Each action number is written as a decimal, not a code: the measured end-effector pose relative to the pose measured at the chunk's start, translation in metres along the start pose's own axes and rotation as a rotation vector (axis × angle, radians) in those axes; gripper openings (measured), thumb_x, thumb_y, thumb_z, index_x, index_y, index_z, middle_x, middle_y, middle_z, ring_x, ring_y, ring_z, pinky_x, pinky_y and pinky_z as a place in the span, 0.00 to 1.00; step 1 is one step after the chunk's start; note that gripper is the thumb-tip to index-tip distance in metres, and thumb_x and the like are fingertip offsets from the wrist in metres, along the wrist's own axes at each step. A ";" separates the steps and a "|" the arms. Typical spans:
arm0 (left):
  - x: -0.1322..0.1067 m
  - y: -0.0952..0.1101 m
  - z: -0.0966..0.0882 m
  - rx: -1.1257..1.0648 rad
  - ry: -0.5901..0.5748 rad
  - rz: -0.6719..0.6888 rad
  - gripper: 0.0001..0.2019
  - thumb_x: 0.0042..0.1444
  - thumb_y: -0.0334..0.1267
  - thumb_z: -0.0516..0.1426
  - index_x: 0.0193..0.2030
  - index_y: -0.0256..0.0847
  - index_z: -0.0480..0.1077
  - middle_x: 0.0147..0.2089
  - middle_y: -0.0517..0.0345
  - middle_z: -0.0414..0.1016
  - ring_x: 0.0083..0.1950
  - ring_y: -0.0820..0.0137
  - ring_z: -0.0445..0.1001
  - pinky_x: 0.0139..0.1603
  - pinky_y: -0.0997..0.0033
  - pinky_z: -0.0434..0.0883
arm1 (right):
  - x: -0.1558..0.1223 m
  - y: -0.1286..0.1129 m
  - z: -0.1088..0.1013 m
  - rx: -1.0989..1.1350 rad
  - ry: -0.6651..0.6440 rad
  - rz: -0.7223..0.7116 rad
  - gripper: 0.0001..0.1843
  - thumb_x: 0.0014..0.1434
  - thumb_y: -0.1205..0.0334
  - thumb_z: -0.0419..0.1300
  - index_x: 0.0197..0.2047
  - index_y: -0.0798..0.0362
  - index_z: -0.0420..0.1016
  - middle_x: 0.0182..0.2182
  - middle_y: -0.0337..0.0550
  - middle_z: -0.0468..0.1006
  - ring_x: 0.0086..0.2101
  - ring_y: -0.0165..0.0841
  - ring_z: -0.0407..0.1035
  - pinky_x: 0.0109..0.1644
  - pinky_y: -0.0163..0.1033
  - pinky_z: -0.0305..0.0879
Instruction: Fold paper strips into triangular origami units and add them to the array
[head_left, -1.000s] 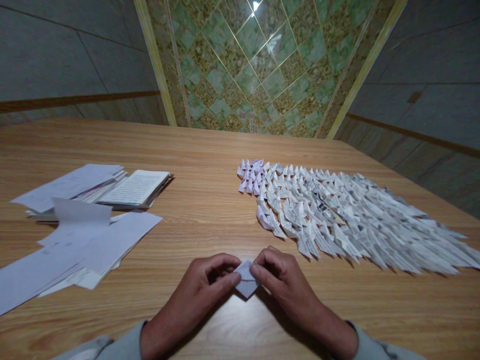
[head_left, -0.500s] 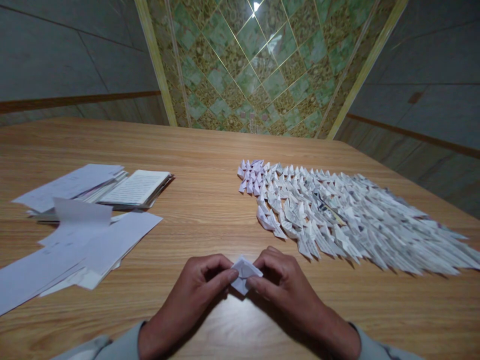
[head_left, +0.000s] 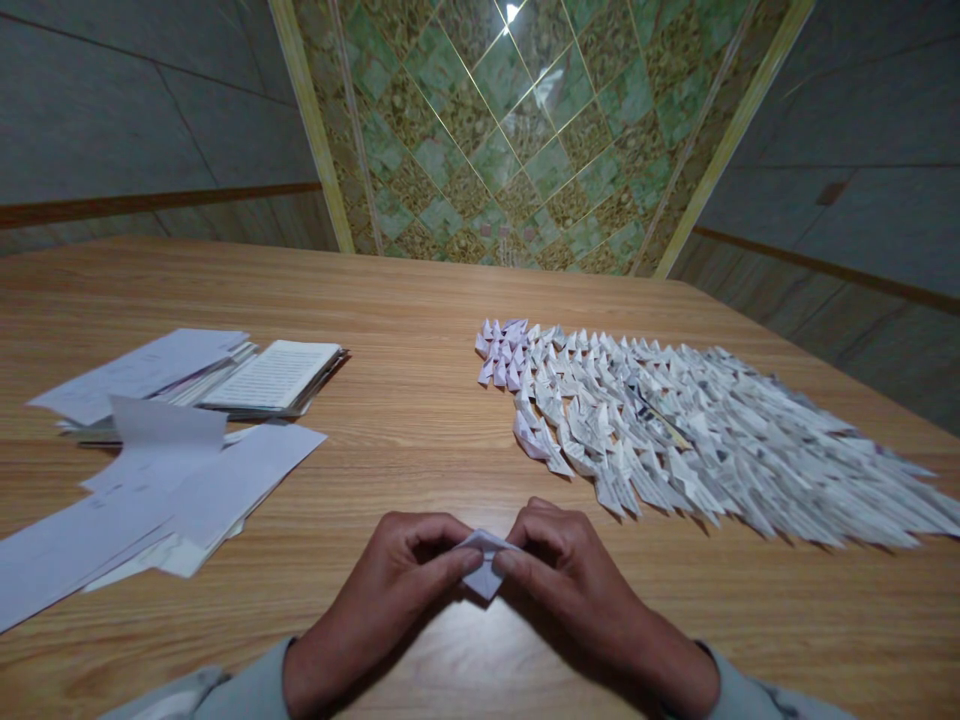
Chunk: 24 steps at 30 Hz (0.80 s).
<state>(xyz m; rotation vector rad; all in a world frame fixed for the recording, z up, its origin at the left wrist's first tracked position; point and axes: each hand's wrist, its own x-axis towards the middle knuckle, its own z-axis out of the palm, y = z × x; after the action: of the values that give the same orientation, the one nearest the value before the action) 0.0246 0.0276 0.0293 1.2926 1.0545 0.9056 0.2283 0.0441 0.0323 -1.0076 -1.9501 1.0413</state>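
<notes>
My left hand (head_left: 405, 580) and right hand (head_left: 577, 575) pinch a small folded paper piece (head_left: 486, 565) between them in a narrow grip, at 12 o'clock from my wrists. Its long axis runs 9 to 3 o'clock, its point toward 6; neither hand is nearer. Rows of folded paper figures (head_left: 675, 440) lie at 1 o'clock on the wooden table (head_left: 420, 300).

On the bench (head_left: 420, 300), over on the left, an open booklet (head_left: 274, 375) lies at the edge of a paper pile (head_left: 135, 375), with loose sheets (head_left: 187, 490) fanned out just in front! To the right, rows of folded paper pieces (head_left: 675, 430) spread across the bench, and front and centre, a paper fold (head_left: 486, 565) sits pinched between left hand (head_left: 397, 570) and right hand (head_left: 577, 570)!
</notes>
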 end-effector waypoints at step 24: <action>0.002 -0.012 -0.002 -0.011 0.016 -0.080 0.13 0.51 0.46 0.67 0.32 0.36 0.75 0.26 0.60 0.72 0.29 0.71 0.66 0.30 0.73 0.61 | 0.000 0.000 0.000 0.097 -0.051 0.123 0.10 0.60 0.59 0.58 0.27 0.52 0.67 0.24 0.34 0.66 0.26 0.29 0.59 0.30 0.35 0.53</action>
<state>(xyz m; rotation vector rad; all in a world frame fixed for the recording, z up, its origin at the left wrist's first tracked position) 0.0225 0.0295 0.0177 1.2273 1.1049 0.8613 0.2280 0.0442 0.0319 -1.0669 -1.8779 1.2288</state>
